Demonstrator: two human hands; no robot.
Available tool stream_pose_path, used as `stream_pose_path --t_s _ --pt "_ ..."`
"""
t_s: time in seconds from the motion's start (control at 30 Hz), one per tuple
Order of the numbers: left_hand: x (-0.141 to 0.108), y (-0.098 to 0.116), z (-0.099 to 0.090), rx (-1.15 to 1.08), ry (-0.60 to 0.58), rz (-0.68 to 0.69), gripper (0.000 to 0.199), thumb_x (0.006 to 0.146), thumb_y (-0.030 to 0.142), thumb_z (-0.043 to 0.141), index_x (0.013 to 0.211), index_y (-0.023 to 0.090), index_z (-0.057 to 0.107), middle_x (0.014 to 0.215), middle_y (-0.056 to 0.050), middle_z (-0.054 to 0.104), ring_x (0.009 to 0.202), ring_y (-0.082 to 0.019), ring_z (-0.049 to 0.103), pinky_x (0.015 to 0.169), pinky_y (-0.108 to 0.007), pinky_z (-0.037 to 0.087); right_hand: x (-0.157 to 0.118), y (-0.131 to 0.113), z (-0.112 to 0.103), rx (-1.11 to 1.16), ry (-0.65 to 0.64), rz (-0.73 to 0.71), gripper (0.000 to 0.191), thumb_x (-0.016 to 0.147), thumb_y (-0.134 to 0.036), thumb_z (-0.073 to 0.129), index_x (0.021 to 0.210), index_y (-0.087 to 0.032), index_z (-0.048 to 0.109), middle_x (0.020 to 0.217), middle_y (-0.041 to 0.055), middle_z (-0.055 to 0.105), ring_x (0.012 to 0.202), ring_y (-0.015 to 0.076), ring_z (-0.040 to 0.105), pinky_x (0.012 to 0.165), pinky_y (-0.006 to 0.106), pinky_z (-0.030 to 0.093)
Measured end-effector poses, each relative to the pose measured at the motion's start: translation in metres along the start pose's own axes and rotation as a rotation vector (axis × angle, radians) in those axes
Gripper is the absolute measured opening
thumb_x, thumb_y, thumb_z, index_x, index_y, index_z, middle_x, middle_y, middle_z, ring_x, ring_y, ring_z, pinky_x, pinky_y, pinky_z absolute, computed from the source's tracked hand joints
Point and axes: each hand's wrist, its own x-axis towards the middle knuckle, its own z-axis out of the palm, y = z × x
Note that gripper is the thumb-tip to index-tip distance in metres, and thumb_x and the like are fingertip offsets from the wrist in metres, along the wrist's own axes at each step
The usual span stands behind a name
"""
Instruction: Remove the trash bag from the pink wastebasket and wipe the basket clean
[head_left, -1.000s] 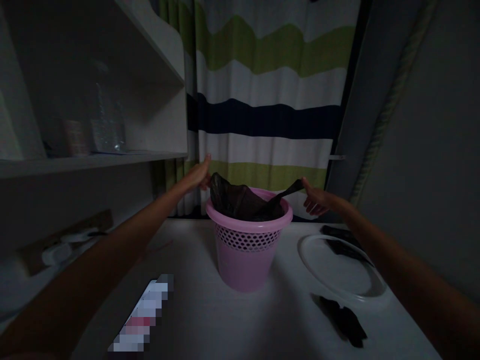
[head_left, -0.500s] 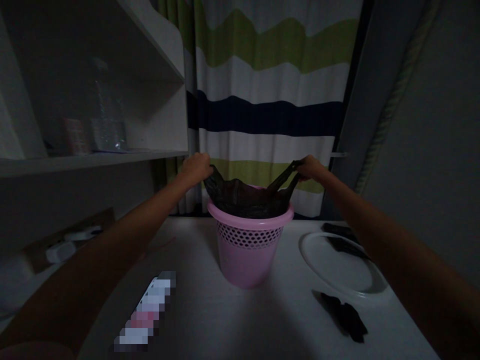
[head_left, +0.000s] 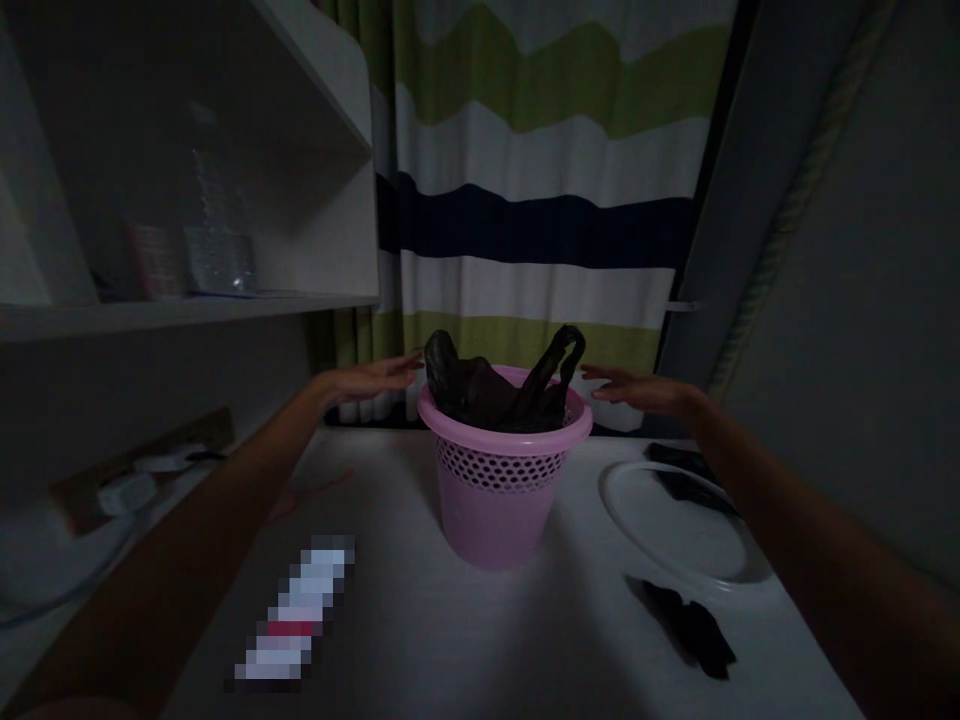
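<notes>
A pink trash can (head_left: 499,510) with a band of holes under its rim stands upright on the white table. Inside it sits a black plastic bag (head_left: 487,395), its two handle loops sticking up above the rim. To the left of the can, my left hand (head_left: 371,378) is open with fingers stretched out, close to the bag's left loop. My right hand (head_left: 637,388) hovers open on the other side, fingertips just right of the bag's right loop. Neither hand holds anything. The bag's lower part is hidden inside the can.
A white ring (head_left: 611,510) lies on the table at right, with a folded black piece (head_left: 694,490) by it. Nearer is a black scrap (head_left: 690,625). A blurred-out phone (head_left: 296,610) lies front left. Plugs (head_left: 127,493) and a shelf (head_left: 300,305) are at left; a striped curtain (head_left: 540,230) hangs behind.
Both hands have let go of the black bag's handles and opened, moving outward and slightly down. The loops now stand on their own, drawn in over the can.
</notes>
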Motion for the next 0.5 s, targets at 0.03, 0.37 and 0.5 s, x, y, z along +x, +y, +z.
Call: stream_pose_path --t_s 0.03,0.37,0.5 --pt "0.005 -0.001 0.003 0.058 -0.018 0.033 0.08 0.073 0.044 0.064 0.14 0.017 0.029 0.149 -0.014 0.023 0.135 -0.023 0.029 0.1 -0.033 0.036 0.004 -0.002 0.002 -0.024 -0.01 -0.017 0.084 0.072 -0.049 0.062 0.142 -0.024 0.024 0.148 0.012 0.026 0.132 0.0302 0.032 0.103 0.048 0.034" --pt "0.052 0.034 0.047 0.02 0.017 0.057 0.087 0.059 0.033 0.075 0.135 0.021 0.036 0.147 -0.011 0.032 0.133 -0.026 0.032 0.105 -0.036 0.034 0.046 -0.047 0.033 -0.076 -0.191 -0.328 0.072 0.066 -0.039 0.071 0.13 -0.016 0.045 0.132 0.0117 0.05 0.121 0.0251 0.046 0.106 0.041 0.032" --pt "0.062 0.032 0.054 -0.032 0.022 -0.006 0.08 0.059 0.03 0.074 0.13 0.018 0.041 0.134 -0.015 0.049 0.122 -0.027 0.046 0.098 -0.04 0.041 0.056 -0.05 0.041 -0.066 -0.176 -0.314 0.064 0.066 -0.036 0.072 0.122 -0.016 0.051 0.123 0.0113 0.057 0.11 0.0246 0.054 0.1 0.043 0.04"
